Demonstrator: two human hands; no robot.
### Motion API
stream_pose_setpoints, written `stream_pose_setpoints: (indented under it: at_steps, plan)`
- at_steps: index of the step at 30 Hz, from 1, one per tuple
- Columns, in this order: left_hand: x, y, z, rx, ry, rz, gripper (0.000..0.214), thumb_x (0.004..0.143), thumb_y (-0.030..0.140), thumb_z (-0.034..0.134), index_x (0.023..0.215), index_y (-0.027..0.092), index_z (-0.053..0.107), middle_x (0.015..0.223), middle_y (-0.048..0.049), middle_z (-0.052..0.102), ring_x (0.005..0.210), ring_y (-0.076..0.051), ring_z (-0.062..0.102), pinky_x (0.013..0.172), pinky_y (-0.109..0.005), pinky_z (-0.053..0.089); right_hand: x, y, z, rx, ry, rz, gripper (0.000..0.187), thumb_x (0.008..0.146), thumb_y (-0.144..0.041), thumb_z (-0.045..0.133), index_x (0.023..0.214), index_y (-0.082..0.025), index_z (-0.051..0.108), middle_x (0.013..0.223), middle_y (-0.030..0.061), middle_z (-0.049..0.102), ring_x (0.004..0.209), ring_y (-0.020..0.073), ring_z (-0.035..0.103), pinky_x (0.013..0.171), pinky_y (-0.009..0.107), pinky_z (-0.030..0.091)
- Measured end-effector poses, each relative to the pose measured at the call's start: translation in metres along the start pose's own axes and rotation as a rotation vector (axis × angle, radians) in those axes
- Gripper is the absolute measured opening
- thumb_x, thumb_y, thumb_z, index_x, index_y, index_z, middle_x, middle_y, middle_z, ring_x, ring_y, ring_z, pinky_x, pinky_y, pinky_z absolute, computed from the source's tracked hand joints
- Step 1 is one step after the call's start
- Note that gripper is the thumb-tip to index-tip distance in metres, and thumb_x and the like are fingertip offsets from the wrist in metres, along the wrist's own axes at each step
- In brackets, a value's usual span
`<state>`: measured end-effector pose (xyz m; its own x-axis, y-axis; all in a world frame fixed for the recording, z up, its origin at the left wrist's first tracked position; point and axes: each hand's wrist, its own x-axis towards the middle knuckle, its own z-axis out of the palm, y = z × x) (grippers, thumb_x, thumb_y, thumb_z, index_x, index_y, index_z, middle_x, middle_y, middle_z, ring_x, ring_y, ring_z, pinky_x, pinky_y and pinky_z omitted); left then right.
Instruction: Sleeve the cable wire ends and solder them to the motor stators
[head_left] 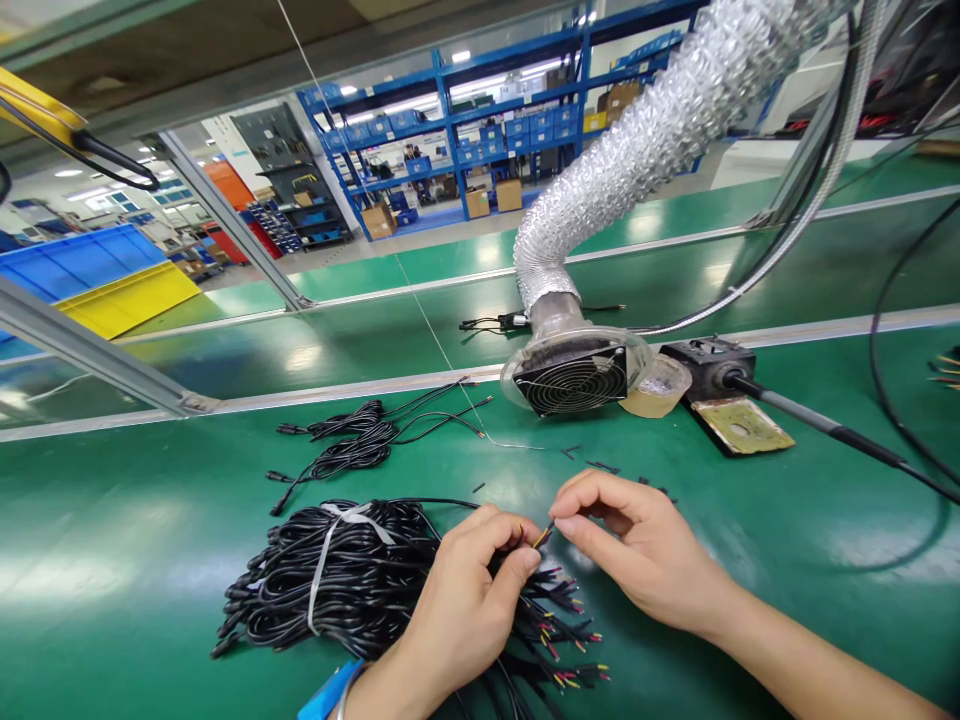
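Note:
My left hand [480, 590] is closed in a pinch on the end of a black cable, whose thin yellow wire [541, 538] sticks out past the fingertips. Facing it, my right hand [637, 550] pinches a small black tube [551, 524] at the tip of that wire. Below and left lies a thick bundle of black cables [352, 570], tied with a pale strap [321, 580]. Stripped cable ends with red and yellow wires [562, 640] fan out under my hands. Several short black tube pieces [602, 466] are scattered just beyond my fingers.
Two coiled black cables [352, 450] lie behind the bundle. A fume extractor [574, 380] hangs from a silver duct [622, 160] over the green bench [112, 520]. At the right, a soldering iron [817, 420] rests in its stand [709, 365], beside a yellowish sponge [742, 425].

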<state>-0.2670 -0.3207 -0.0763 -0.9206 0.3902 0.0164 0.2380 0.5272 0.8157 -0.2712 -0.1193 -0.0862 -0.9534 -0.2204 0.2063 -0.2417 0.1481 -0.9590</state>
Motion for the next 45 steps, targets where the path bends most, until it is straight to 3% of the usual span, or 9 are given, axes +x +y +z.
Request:
stream_pose_setpoints:
  at_steps: [6, 11, 15, 18, 20, 25, 29, 36, 45]
  plan:
    - [0.001, -0.004, 0.002, -0.031, 0.004, -0.005, 0.008, 0.092, 0.020, 0.055, 0.090, 0.021, 0.062, 0.085, 0.0000, 0.062, 0.081, -0.016, 0.057, 0.075, -0.026, 0.042, 0.000, 0.006, 0.003, -0.069, -0.030, 0.002, 0.005, 0.089, -0.020, 0.059, 0.090, -0.021, 0.064, 0.086, 0.0014, 0.066, 0.079, 0.0155, 0.062, 0.073, 0.026, 0.051]
    - [-0.002, -0.008, 0.006, -0.096, 0.031, -0.021, 0.004, 0.091, 0.019, 0.056, 0.088, 0.021, 0.053, 0.081, 0.0021, 0.055, 0.077, -0.014, 0.052, 0.074, -0.025, 0.042, 0.000, 0.006, 0.007, -0.038, -0.138, 0.019, 0.021, 0.086, -0.015, 0.058, 0.105, -0.022, 0.063, 0.089, 0.0003, 0.069, 0.081, 0.0148, 0.064, 0.077, 0.027, 0.053]
    - [-0.002, -0.007, 0.006, -0.105, 0.038, -0.029, 0.005, 0.091, 0.018, 0.054, 0.087, 0.021, 0.052, 0.081, 0.0018, 0.054, 0.077, -0.014, 0.050, 0.074, -0.025, 0.042, 0.012, 0.010, -0.026, -0.224, -0.097, 0.059, 0.025, 0.086, -0.021, 0.061, 0.110, -0.024, 0.063, 0.100, 0.0019, 0.070, 0.084, 0.0165, 0.064, 0.080, 0.031, 0.052]
    - [-0.002, -0.005, 0.004, -0.102, 0.040, -0.032, 0.005, 0.090, 0.017, 0.054, 0.087, 0.020, 0.053, 0.081, 0.0012, 0.054, 0.076, -0.014, 0.051, 0.074, -0.025, 0.042, 0.023, 0.019, -0.056, -0.558, 0.032, 0.025, 0.007, 0.085, -0.025, 0.061, 0.089, -0.022, 0.067, 0.095, 0.0041, 0.068, 0.087, 0.0213, 0.060, 0.081, 0.038, 0.048]
    - [-0.002, -0.005, 0.004, -0.102, 0.043, -0.029, 0.005, 0.090, 0.017, 0.054, 0.086, 0.020, 0.053, 0.081, 0.0010, 0.054, 0.076, -0.014, 0.051, 0.074, -0.026, 0.042, 0.028, 0.025, -0.065, -0.737, 0.008, -0.012, 0.007, 0.084, -0.022, 0.060, 0.080, -0.021, 0.065, 0.086, 0.0047, 0.066, 0.089, 0.0240, 0.056, 0.081, 0.040, 0.045]
    - [-0.003, -0.006, 0.004, -0.107, 0.058, -0.025, 0.006, 0.090, 0.016, 0.053, 0.087, 0.021, 0.054, 0.080, 0.0007, 0.056, 0.076, -0.015, 0.052, 0.073, -0.026, 0.043, 0.026, 0.031, -0.053, -0.899, -0.239, -0.020, 0.010, 0.085, -0.016, 0.058, 0.077, -0.020, 0.064, 0.083, 0.0060, 0.060, 0.089, 0.0253, 0.047, 0.079, 0.040, 0.041]
    - [-0.004, -0.008, 0.006, -0.115, 0.051, -0.033, 0.008, 0.091, 0.017, 0.052, 0.093, 0.021, 0.059, 0.085, -0.0013, 0.061, 0.080, -0.016, 0.057, 0.076, -0.028, 0.045, 0.021, 0.030, -0.041, -0.992, -0.262, -0.050, 0.014, 0.086, -0.012, 0.055, 0.074, -0.018, 0.057, 0.085, 0.0078, 0.057, 0.090, 0.0262, 0.044, 0.079, 0.041, 0.038]
    - [-0.003, -0.009, 0.004, -0.109, 0.029, -0.029, 0.012, 0.093, 0.018, 0.051, 0.093, 0.021, 0.062, 0.087, -0.0017, 0.065, 0.081, -0.017, 0.060, 0.077, -0.028, 0.046, 0.013, 0.003, -0.031, -0.556, -0.193, -0.051, 0.015, 0.100, -0.016, 0.040, 0.089, -0.021, 0.049, 0.084, 0.0015, 0.055, 0.078, 0.0170, 0.050, 0.072, 0.031, 0.043]
    - [-0.001, -0.007, 0.004, -0.080, 0.017, 0.005, 0.014, 0.094, 0.018, 0.051, 0.089, 0.021, 0.063, 0.085, -0.0007, 0.065, 0.080, -0.016, 0.059, 0.075, -0.027, 0.044, 0.002, -0.005, -0.009, -0.196, -0.131, -0.114, 0.013, 0.092, -0.017, 0.053, 0.098, -0.022, 0.064, 0.089, 0.0023, 0.066, 0.080, 0.0158, 0.061, 0.072, 0.027, 0.049]
